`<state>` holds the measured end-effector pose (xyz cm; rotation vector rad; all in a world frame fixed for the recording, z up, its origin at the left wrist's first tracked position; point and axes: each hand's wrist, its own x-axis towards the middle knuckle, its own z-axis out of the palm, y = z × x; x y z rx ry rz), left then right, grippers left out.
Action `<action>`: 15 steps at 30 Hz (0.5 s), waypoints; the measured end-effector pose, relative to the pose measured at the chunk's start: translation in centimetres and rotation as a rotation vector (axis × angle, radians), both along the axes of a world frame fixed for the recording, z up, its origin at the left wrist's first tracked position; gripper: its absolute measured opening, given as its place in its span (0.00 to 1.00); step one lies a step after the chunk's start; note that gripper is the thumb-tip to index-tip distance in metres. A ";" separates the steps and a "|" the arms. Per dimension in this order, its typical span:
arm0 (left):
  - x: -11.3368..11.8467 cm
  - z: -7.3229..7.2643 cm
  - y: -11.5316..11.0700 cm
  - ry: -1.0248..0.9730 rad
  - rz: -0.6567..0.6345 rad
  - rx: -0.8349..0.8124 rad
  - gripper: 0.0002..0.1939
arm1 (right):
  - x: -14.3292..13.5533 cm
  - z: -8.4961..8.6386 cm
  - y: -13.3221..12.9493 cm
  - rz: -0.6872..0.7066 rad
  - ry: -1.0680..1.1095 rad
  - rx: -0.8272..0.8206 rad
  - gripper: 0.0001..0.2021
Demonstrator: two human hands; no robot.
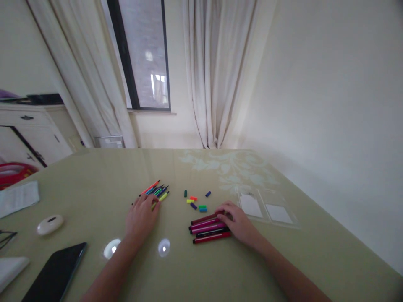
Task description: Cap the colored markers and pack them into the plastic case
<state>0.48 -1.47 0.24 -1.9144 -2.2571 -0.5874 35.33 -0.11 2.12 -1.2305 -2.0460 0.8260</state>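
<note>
My left hand (142, 214) rests on a bunch of uncapped felt-tip pens (159, 190), tips pointing away to the right. Its fingers and thumb close around the yellow felt-tip pen (164, 196), nearest me in that bunch. Several loose pen caps (202, 206) in green, yellow, orange and blue lie scattered between my hands. On the right, capped felt-tip pens (208, 228) in red, pink and black lie side by side. My right hand (234, 219) covers their right ends, thumb and fingers pinched on the dark red felt-tip pen (204, 218) at the far side.
Clear plastic card holders (264, 207) lie right of my right hand. A black tablet (55, 272), a white oval object (50, 225) and a folded cloth or paper (19, 198) are at the left. The wall (340, 126) borders the table's right edge.
</note>
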 end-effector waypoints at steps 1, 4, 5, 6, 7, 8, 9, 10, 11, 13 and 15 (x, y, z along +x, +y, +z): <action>0.1 0.0 0.0 -0.004 -0.010 -0.011 0.11 | 0.0 0.1 -0.1 0.009 -0.014 0.003 0.08; 0.5 -0.1 0.1 -0.026 -0.049 -0.030 0.10 | 0.1 0.5 -0.3 0.034 -0.059 0.000 0.06; 0.6 -0.1 0.1 -0.036 -0.063 -0.028 0.09 | 0.0 0.7 -0.3 0.035 -0.072 0.004 0.06; 0.7 -0.1 0.1 -0.047 -0.076 -0.022 0.10 | -0.2 0.8 -0.3 0.030 -0.082 0.017 0.07; 0.8 -0.2 0.1 -0.059 -0.089 -0.012 0.10 | -0.6 1.0 -0.3 0.021 -0.090 0.039 0.08; 0.9 -0.2 0.1 -0.074 -0.100 -0.001 0.10 | -1.2 1.1 -0.2 0.012 -0.098 0.069 0.09; 1.0 -0.3 0.1 -0.094 -0.111 0.011 0.11 | -2.0 1.3 0.1 0.005 -0.110 0.106 0.09; 1.1 -0.3 0.1 -0.120 -0.123 0.024 0.11 | -2.9 1.5 0.4 0.005 -0.131 0.143 0.09; 1.2 -0.3 0.2 -0.154 -0.135 0.038 0.11 | -4.0 1.6 0.8 0.013 -0.163 0.178 0.09; 1.6 -0.3 0.3 -0.239 -0.167 0.064 0.12 | -6.4 1.8 1.7 0.022 -0.254 0.237 0.11; 2.1 -0.2 0.3 -0.334 -0.204 0.085 0.12 | -8.6 1.7 2.7 -0.013 -0.322 0.273 0.11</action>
